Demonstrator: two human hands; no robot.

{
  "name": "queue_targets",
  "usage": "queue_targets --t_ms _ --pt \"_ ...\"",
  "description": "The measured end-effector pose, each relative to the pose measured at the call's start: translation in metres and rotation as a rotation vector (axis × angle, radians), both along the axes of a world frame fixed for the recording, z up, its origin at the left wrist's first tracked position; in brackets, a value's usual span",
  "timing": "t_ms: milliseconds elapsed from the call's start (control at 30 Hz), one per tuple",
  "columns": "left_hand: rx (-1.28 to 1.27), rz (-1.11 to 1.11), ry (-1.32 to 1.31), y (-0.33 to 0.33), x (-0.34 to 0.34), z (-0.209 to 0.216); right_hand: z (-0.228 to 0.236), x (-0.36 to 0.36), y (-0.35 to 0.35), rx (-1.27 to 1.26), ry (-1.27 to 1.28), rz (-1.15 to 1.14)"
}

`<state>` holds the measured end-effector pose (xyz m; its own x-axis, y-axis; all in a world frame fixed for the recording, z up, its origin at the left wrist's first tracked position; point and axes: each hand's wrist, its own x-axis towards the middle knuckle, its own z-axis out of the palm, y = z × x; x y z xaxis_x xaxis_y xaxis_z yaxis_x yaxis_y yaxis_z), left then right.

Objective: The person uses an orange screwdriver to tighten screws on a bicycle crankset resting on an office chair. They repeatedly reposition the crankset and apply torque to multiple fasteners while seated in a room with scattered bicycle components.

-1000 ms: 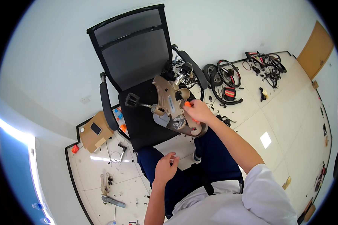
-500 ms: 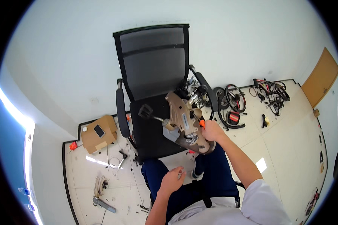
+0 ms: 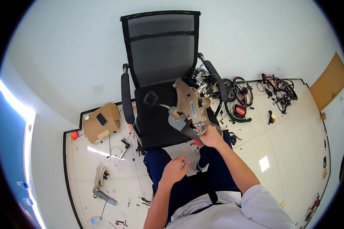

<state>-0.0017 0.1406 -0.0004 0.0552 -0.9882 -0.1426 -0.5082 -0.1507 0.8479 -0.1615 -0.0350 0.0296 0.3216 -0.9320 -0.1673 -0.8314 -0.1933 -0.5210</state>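
A worn bronze-brown bicycle frame section (image 3: 185, 103) rests on the seat of a black office chair (image 3: 151, 129) before me. A crank with a black pedal (image 3: 151, 98) sticks out from its left side. My right hand (image 3: 211, 136) is at the near end of the frame, fingers curled round an orange-handled tool (image 3: 198, 128). Only a bit of orange shows beside the fingers, so the tool's kind is hidden. My left hand (image 3: 174, 169) hovers over my left thigh, loosely bent with thumb and fingers apart, holding nothing.
Bicycle parts (image 3: 200, 82) lie behind the right armrest, wheels (image 3: 242, 91) farther right by the wall. A flattened cardboard piece (image 3: 91, 126) carries a phone (image 3: 101, 119) on the left floor. Another frame piece (image 3: 99, 177) and small tools (image 3: 121, 222) lie nearer.
My right hand has moved slightly toward the near end of the frame section; less of the orange handle shows. My left hand rose a little. The whole view shifted slightly.
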Motion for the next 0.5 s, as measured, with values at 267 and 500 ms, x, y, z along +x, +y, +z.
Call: queue_targets --t_ms 267,500 --pt "-0.04 -0.018 0.054 -0.006 -0.009 0.008 -0.045 0.044 -0.002 -0.105 0.048 0.098" --pt "-0.02 -0.066 0.056 -0.007 -0.021 0.02 -0.03 0.048 -0.005 -0.067 0.064 0.064"
